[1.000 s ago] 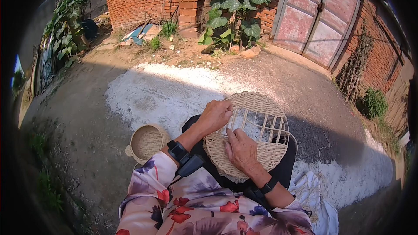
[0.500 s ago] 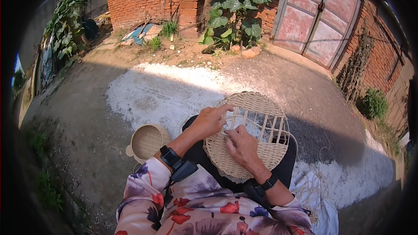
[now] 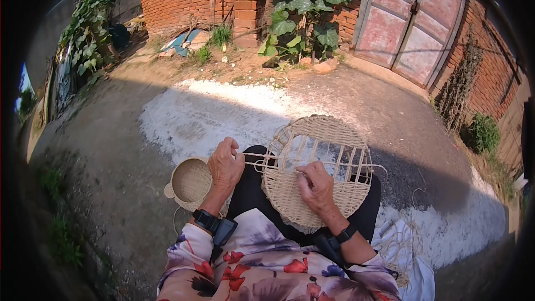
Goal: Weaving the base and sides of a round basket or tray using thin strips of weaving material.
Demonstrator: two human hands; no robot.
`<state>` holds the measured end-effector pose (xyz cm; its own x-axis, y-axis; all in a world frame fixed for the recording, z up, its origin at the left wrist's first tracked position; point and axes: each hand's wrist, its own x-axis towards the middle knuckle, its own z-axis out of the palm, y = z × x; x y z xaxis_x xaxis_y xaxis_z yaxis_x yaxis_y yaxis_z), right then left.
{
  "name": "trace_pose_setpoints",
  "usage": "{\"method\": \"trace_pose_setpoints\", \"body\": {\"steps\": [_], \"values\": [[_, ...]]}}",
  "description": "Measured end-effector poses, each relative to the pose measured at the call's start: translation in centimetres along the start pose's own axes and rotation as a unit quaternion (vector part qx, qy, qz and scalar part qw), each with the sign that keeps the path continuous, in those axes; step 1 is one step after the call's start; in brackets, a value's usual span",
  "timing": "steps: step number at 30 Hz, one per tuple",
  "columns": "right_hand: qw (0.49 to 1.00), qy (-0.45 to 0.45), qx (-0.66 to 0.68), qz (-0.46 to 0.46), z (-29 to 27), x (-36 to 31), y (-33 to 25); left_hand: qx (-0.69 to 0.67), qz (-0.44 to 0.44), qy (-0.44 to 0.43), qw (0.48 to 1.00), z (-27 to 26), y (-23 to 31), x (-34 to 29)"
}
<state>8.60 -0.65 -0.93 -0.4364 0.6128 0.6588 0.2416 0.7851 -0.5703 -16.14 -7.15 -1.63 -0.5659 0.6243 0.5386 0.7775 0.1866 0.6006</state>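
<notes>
A round panel woven from tan cord (image 3: 345, 198) rests on my lap. Its top and bottom bands are densely woven, while bare upright strands cross an open gap in the middle. My left hand (image 3: 224, 166) is off the panel's left side, closed on a cord (image 3: 255, 156) stretched across to it. That cord continues through the upright strands, and a loop of it sticks out past the right rim. My right hand (image 3: 317, 190) lies on the lower woven band, thumb and fingers pinched at its upper edge beside the gap.
A small round woven basket (image 3: 190, 183) stands on the ground to my left. Loose cord strands lie on a white sack (image 3: 404, 256) to my right. Ahead are a leafy climbing plant (image 3: 301, 8), a brick wall (image 3: 178, 0) and worn red double doors (image 3: 409, 22).
My left hand has moved from the panel's gap out to the left, drawing the cord out straight. My right hand has shifted slightly right and down along the weave.
</notes>
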Motion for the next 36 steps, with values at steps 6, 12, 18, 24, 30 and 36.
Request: {"method": "trace_pose_setpoints", "body": {"steps": [6,12,18,24,30,36], "values": [[1.0,-0.001,0.011,-0.015,0.3,0.0,-0.1,0.045,-0.183,0.043,0.981,-5.0,-17.2,4.0],[1.0,-0.012,0.0,-0.025,0.2,-0.1,-0.4,-0.083,-0.305,0.047,0.947,-8.2,-25.6,4.2],[1.0,-0.011,-0.007,-0.027,0.0,-0.1,-0.2,0.029,0.039,-0.104,0.993,-6.7,-13.4,3.7],[0.999,-0.015,0.034,-0.012,-0.3,-0.2,-0.5,0.034,0.246,-0.195,0.949,-2.2,2.1,1.5],[0.998,0.012,0.058,0.032,-0.9,-0.6,0.0,-0.053,0.195,-0.106,0.974,-1.2,-1.2,1.8],[0.991,0.08,0.072,0.078,-4.7,-1.3,0.8,0.312,-0.227,0.1,0.917,-14.7,-28.2,0.7]]}}
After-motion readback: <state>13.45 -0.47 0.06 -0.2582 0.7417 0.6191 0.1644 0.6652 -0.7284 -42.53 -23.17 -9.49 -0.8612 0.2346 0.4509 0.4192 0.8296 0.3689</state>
